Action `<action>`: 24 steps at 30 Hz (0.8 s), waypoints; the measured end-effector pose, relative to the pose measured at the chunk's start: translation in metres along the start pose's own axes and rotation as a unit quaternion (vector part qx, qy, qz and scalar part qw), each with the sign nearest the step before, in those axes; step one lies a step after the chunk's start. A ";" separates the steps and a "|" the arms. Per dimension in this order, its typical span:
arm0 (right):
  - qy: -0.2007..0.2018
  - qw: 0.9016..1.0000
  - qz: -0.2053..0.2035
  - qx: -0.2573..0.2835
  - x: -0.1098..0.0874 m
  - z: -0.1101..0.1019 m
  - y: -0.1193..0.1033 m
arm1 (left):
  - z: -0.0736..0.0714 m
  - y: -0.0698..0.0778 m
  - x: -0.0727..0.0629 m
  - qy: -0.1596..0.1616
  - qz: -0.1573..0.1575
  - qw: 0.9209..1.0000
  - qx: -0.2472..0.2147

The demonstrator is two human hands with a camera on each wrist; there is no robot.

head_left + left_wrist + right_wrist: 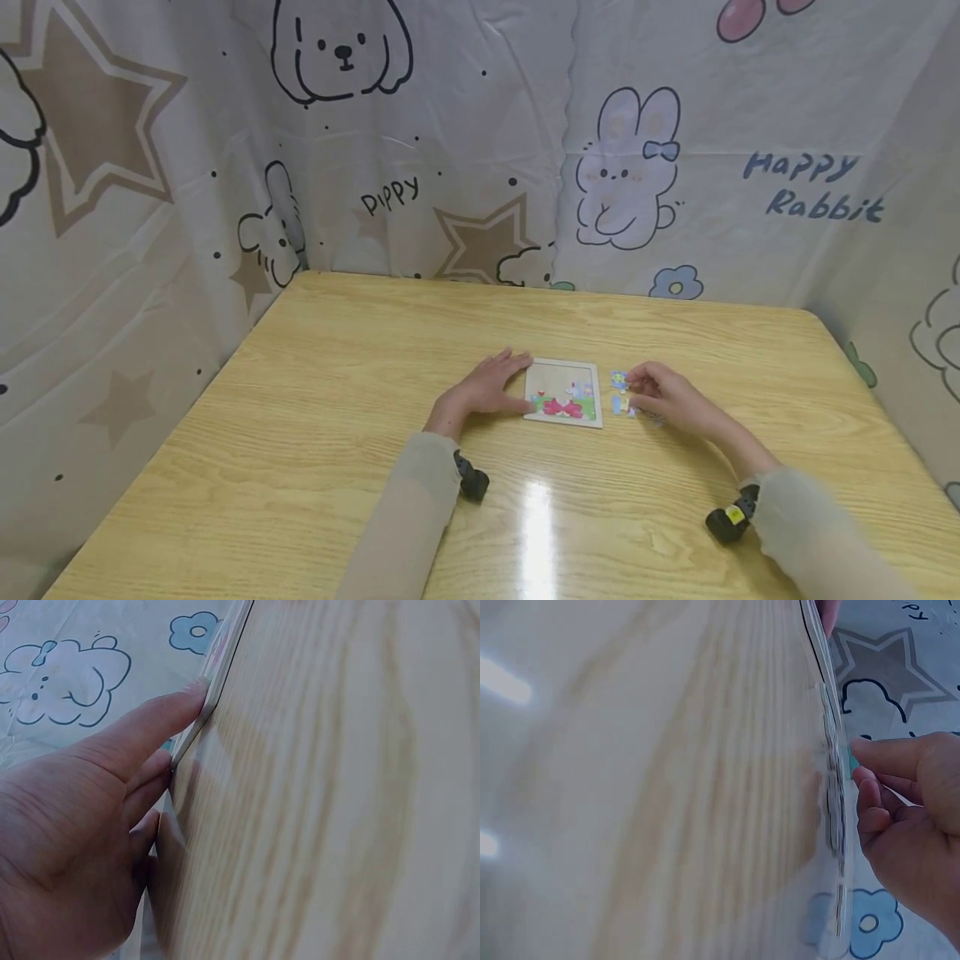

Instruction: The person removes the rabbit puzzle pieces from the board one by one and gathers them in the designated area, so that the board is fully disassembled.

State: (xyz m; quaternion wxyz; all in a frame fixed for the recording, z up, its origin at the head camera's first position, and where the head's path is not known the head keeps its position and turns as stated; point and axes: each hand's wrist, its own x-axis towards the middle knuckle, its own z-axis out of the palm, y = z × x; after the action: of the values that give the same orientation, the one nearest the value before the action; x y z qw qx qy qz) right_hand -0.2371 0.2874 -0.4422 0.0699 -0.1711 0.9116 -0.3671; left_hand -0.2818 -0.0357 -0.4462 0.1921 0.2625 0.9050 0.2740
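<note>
In the head view my left hand (pixel 491 385) rests at the left side of a white-rimmed puzzle tray (pixel 564 422). Its index finger is at the far corner and its thumb at the near one, both extended; the left wrist view shows the thumb (pixel 161 720) along the tray's edge. Assembled pieces with red and green print (pixel 564 407) fill the tray's near part. My right hand (pixel 671 400) is over loose puzzle pieces (pixel 619 380) just right of the tray. Its thumb and index finger are bent and apart, with no piece showing between them.
A wooden table (pixel 360 358) carries everything. Behind it hangs a printed curtain (pixel 487 125) with animals and stars. Each wrist bears a small black camera (pixel 471 482). In the right wrist view, thin pieces (pixel 832 787) lie in a row along the table.
</note>
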 end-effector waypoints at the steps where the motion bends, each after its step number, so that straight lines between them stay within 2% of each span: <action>1: -0.005 1.000 -0.001 0.005 0.003 0.002 -0.002 | 0.000 0.000 0.000 0.000 0.001 1.000 -0.001; 10: -0.018 1.000 -0.013 -0.009 0.023 0.016 -0.016 | 0.000 0.000 0.000 0.002 0.008 1.000 0.002; 15: -0.044 0.999 -0.024 0.002 0.031 0.021 -0.021 | 0.000 0.000 -0.001 0.003 0.008 1.000 0.005; 21: -0.071 0.996 -0.059 0.001 0.038 0.025 -0.022 | 0.000 0.000 -0.001 0.000 0.006 1.000 0.002; 24: -0.087 0.994 -0.059 -0.001 0.041 0.025 -0.022 | 0.000 0.000 0.000 0.000 0.004 1.000 0.003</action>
State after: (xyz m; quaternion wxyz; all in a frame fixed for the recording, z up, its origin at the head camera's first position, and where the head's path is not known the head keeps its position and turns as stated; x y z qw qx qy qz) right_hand -0.2635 0.2418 -0.4452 0.1271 -0.2556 0.8910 -0.3531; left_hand -0.2822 -0.0360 -0.4462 0.1905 0.2663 0.9048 0.2721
